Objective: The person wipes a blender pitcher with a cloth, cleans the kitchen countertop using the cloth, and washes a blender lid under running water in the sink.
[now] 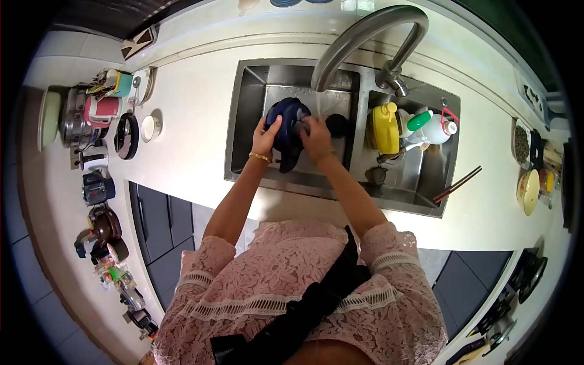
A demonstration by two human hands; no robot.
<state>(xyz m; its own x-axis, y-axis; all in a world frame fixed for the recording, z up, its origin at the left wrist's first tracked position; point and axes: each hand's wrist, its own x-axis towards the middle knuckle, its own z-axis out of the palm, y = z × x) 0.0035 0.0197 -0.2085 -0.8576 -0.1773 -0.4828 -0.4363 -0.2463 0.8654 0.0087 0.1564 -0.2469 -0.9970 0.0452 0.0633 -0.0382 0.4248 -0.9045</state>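
Observation:
Over the left sink basin, my left hand grips the left side of a dark blue item, which looks like a cap with a dark brim hanging toward me. On the item's right side, my right hand has its fingers closed on the edge of it. Water runs from the curved metal faucet just beyond my right hand. The round black drain shows in the basin to the right of that hand.
The right basin holds a yellow bottle, a white bottle and a green-capped container. Chopsticks lean over its front right corner. A white cup and cookware stand at the left.

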